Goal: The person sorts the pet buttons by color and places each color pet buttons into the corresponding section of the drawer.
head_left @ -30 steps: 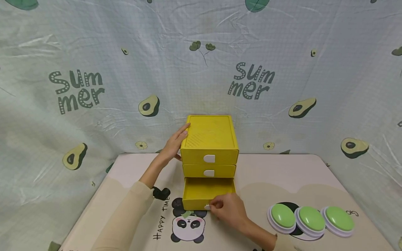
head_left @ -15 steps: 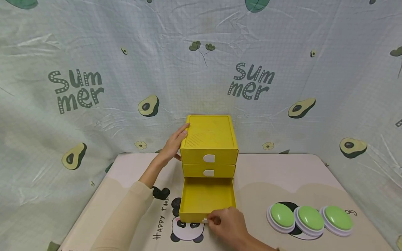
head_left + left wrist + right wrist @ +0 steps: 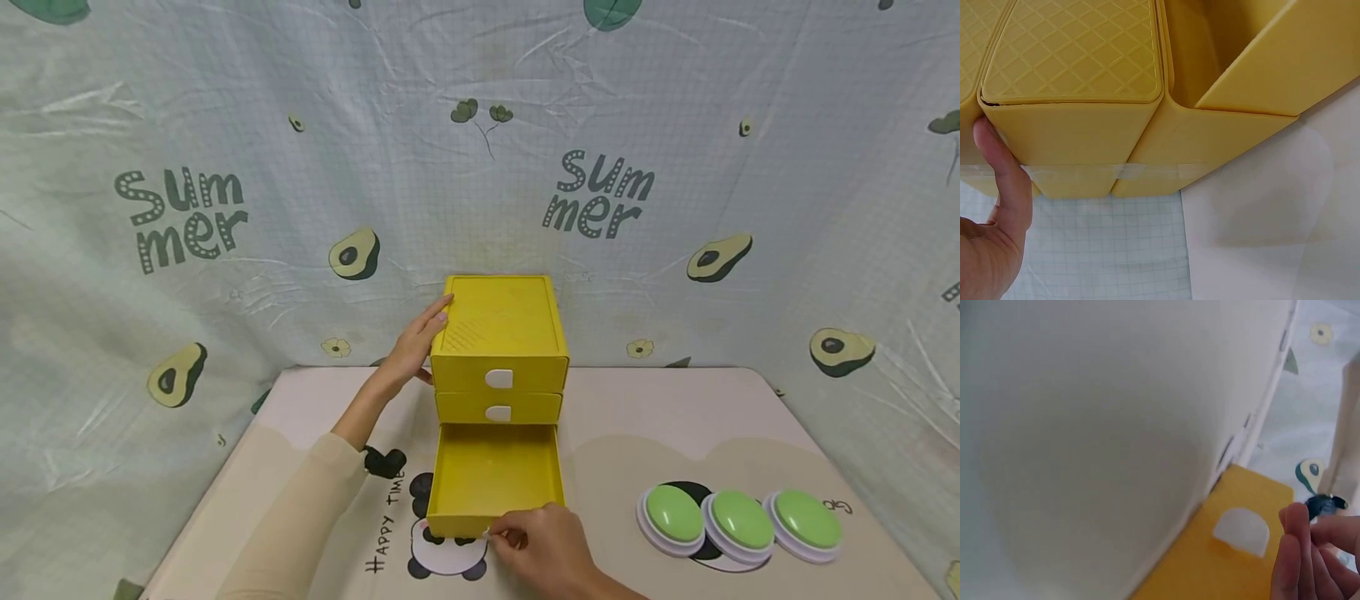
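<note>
A yellow three-drawer storage unit (image 3: pixel 502 317) stands at the back of the table, with its bottom drawer (image 3: pixel 497 475) pulled far out and nothing in it. The two upper drawers are closed, each with a white tab handle. My left hand (image 3: pixel 408 352) rests against the unit's left side, fingers along the top edge; its thumb (image 3: pixel 1007 169) lies on the yellow wall in the left wrist view. My right hand (image 3: pixel 546 543) is at the bottom drawer's front, fingertips right beside the white tab (image 3: pixel 1242 531), which shows whole in the right wrist view, thumb and index finger apart.
Three green push buttons (image 3: pixel 741 518) with white bases sit in a row at the right. The table mat (image 3: pixel 645 417) bears a panda print under the drawer. A curtain (image 3: pixel 405 167) with avocado prints hangs behind the table.
My right hand has drawn the bottom drawer further out toward me, and its fingers have loosened off the tab. The left hand has stayed in place on the unit.
</note>
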The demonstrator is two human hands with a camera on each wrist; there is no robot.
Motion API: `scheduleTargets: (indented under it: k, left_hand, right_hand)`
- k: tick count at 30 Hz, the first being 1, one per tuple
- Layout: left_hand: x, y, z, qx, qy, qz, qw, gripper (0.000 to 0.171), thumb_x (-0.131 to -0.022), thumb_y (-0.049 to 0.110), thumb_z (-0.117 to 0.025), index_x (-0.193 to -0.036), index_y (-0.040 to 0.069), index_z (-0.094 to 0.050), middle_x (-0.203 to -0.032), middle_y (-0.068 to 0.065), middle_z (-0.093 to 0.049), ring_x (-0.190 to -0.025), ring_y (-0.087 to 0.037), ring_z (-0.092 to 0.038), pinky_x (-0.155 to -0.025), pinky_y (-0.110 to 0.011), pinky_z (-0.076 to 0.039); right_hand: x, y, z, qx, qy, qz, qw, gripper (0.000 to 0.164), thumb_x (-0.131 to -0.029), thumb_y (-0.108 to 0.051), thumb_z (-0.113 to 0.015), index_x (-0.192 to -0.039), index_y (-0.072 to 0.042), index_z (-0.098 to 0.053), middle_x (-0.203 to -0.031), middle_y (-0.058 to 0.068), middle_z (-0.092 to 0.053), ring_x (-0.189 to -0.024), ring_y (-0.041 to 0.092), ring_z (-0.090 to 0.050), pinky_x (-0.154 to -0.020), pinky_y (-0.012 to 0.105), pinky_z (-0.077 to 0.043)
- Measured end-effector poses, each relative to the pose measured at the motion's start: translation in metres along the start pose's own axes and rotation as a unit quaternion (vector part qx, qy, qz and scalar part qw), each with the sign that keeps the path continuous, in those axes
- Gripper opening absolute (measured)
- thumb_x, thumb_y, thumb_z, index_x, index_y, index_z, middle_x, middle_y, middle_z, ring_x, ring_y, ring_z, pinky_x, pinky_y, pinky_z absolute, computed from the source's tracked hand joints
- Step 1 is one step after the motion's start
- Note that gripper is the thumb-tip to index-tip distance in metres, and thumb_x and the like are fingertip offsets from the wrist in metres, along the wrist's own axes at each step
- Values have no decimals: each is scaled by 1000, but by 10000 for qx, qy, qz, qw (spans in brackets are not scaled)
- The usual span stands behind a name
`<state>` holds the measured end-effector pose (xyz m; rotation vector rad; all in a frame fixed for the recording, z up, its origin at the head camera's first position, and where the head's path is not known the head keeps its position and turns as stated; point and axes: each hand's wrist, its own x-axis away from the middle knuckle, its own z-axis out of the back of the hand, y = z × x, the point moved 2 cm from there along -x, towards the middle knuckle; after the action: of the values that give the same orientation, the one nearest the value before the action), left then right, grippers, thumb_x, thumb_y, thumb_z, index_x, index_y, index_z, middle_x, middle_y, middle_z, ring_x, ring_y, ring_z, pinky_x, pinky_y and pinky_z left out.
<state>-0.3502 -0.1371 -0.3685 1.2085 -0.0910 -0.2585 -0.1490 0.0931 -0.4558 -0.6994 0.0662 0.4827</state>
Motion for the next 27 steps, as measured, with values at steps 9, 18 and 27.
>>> scheduleTargets:
  k: [9,18,27]
  left_hand:
    - [-2,1,0,20,-41,8,10000,59,-107,61,-35,-163,46,-24,-154,-17,-49,-103,-35,-67,-60,-46,-63]
    - [0,1,0,-2,9,1,10000,58,-107,60,-36,-162,45,-26,-161,-15,-41,-116,-43,-63,-61,-49,-64]
    - [2,0,-1,-7,-24,64,10000,58,-107,60,-36,-163,45,-25,-169,-10,-30,-124,-48,-59,-62,-48,-64]
  right_hand:
    - [-3,16,25,-1017,276,188,9943,4,-90,-14,-79,-89,-13,-82,-64,-13,-71,-53,-11,-54,-53,17,-53]
    - [-7,55,62,-1660,204,68,9859,10,-95,-13,-75,-98,-4,-78,-76,-1,-76,-59,6,-68,-57,25,-61]
    - [5,100,98,-945,373,-157,9947,11,-93,-21,-77,-104,-19,-78,-90,-4,-78,-77,1,-68,-63,24,-58]
